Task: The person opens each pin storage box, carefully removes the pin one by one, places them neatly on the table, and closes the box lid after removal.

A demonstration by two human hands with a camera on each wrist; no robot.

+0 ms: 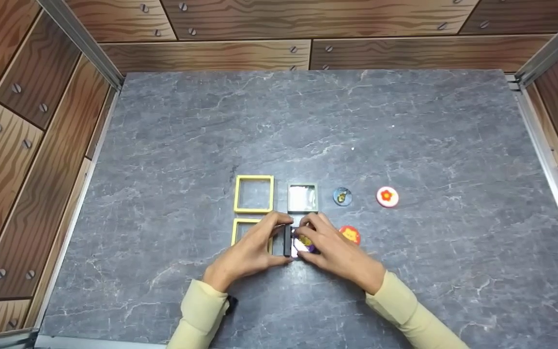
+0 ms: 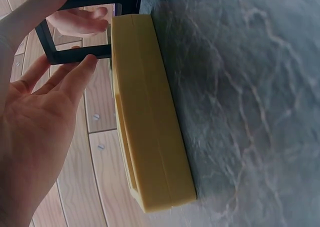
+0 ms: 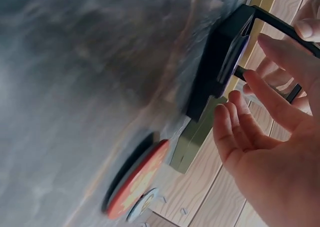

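My left hand (image 1: 247, 249) holds an upright black square frame (image 1: 287, 241) by its opposite edges, thumb at the near side and fingers at the far side. The left wrist view shows the opening of this frame half (image 2: 82, 55). A black lower half (image 3: 217, 57) lies flat on the table, close against it. On it is a round purple badge (image 1: 304, 244) with a yellow figure, partly covered by my right hand (image 1: 339, 254). The right thumb and fingers sit at opposite edges of the badge, pinching it.
Two yellow square frames (image 1: 254, 212) lie left, one partly behind my left hand. A grey-green frame (image 1: 302, 213) with a clear film lies beyond. Right are a blue badge (image 1: 342, 197), a white badge with a red flower (image 1: 387, 197), and a red badge (image 1: 350, 234).
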